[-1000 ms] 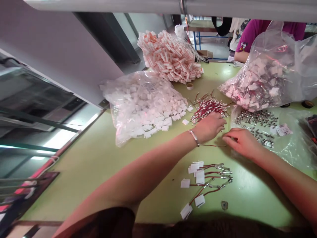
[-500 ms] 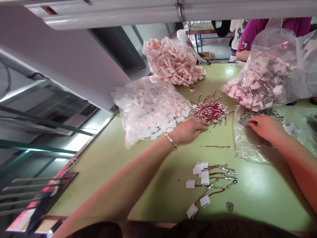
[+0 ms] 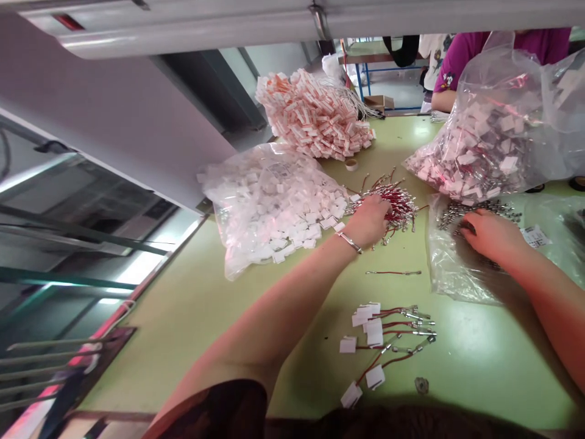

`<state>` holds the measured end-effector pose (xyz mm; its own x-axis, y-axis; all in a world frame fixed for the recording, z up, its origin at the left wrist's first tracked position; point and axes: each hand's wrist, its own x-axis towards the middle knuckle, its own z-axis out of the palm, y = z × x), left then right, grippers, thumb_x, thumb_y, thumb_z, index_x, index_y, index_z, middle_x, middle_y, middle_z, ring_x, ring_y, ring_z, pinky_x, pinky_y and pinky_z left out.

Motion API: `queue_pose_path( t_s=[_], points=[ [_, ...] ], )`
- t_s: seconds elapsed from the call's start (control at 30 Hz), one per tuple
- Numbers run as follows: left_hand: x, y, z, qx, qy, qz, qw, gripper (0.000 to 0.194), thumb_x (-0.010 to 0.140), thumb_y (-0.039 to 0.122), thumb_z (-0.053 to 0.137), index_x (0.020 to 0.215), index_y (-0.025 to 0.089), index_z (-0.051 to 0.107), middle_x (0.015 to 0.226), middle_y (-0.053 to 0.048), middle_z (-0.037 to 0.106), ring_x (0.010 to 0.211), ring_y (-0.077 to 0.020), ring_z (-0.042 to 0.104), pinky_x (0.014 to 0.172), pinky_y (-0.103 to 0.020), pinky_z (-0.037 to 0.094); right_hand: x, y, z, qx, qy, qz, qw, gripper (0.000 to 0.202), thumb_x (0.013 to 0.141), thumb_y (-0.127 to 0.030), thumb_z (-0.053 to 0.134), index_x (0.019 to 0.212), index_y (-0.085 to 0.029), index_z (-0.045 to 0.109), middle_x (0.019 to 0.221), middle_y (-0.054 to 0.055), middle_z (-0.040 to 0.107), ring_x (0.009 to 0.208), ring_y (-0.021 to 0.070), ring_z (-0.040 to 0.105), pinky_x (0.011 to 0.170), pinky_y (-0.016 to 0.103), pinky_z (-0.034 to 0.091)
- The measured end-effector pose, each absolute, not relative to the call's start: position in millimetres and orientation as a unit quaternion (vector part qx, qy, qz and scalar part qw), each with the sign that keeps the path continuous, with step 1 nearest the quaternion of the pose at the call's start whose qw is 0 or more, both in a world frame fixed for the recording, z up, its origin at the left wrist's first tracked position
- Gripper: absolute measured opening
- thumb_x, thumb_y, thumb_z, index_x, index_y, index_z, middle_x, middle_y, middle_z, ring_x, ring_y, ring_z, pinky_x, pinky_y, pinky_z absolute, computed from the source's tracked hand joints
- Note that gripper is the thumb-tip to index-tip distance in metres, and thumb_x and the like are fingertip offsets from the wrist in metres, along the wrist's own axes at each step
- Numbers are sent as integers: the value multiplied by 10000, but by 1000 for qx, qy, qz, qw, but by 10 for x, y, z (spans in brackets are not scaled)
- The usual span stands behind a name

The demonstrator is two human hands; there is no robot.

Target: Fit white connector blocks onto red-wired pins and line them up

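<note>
My left hand point(image 3: 371, 221), a bangle at its wrist, rests on the left part of a pile of short red wires point(image 3: 398, 206); its fingers are bent and their tips are hidden among the wires. My right hand point(image 3: 489, 235) reaches over small metal parts point(image 3: 496, 210) on a clear plastic bag point(image 3: 441, 271), fingers curled, tips partly hidden. Between the hands and nearer me, a single red wire point(image 3: 393, 272) lies on the green table point(image 3: 479, 378). Below it are several red wires with white connectors point(image 3: 375, 332) at their left ends.
An open bag of white connectors point(image 3: 292, 207) lies left of the wires. Behind it is a heap of orange-white pieces point(image 3: 315, 116). A filled clear bag point(image 3: 484, 134) stands at back right, before a person in a purple top point(image 3: 457, 61). A tape roll point(image 3: 351, 164) lies behind the wires.
My left hand has moved up and slightly right, from the near edge of the red wire pile onto it. My right hand stays over the metal parts. The view has shifted slightly.
</note>
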<state>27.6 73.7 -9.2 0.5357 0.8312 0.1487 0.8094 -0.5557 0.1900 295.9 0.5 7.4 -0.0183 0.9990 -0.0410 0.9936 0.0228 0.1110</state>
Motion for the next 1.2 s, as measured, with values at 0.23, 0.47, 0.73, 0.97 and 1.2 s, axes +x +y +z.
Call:
queue_pose_path(
  t_s=[0.23, 0.47, 0.73, 0.97, 1.2],
  points=[
    [370, 877, -89, 899, 406, 152, 62, 55, 819, 165, 561, 834, 147, 610, 964, -105, 585, 980, -246, 520, 879, -369, 428, 2982, 43, 8, 690, 722, 7, 53, 249, 877, -308, 467, 1040, -193, 616, 1009, 110, 639, 862, 244, 615, 660, 321, 380],
    [346, 870, -5, 754, 487, 366, 245, 74, 805, 173, 564, 863, 158, 607, 813, -20, 641, 723, -144, 564, 687, -279, 456, 2931, 23, -17, 685, 724, 40, 70, 228, 888, -218, 430, 1025, -145, 597, 1015, 139, 639, 869, 262, 626, 646, 330, 387],
    [168, 816, 104, 681, 470, 427, 366, 308, 737, 120, 557, 1013, 140, 691, 855, -37, 701, 729, -145, 613, 713, -280, 487, 2940, 37, -19, 689, 723, 2, 54, 326, 873, -196, 423, 1159, -172, 577, 1087, 145, 626, 915, 268, 620, 694, 343, 406],
    [-139, 457, 43, 894, 397, 184, 94, 247, 857, 161, 491, 938, 185, 724, 813, -59, 664, 828, -193, 576, 770, -326, 454, 2948, 28, 0, 680, 731, 38, 45, 303, 872, -190, 408, 1045, -131, 651, 1006, 159, 623, 860, 261, 610, 704, 345, 407],
    [7, 143, -182, 911, 401, 99, 6, 245, 934, 248, 468, 995, 210, 701, 856, -70, 625, 855, -209, 547, 740, -320, 443, 2843, -101, 117, 655, 749, 49, -86, 230, 873, -275, 456, 935, -212, 669, 957, 86, 621, 743, 216, 577, 607, 325, 379]
  ],
)
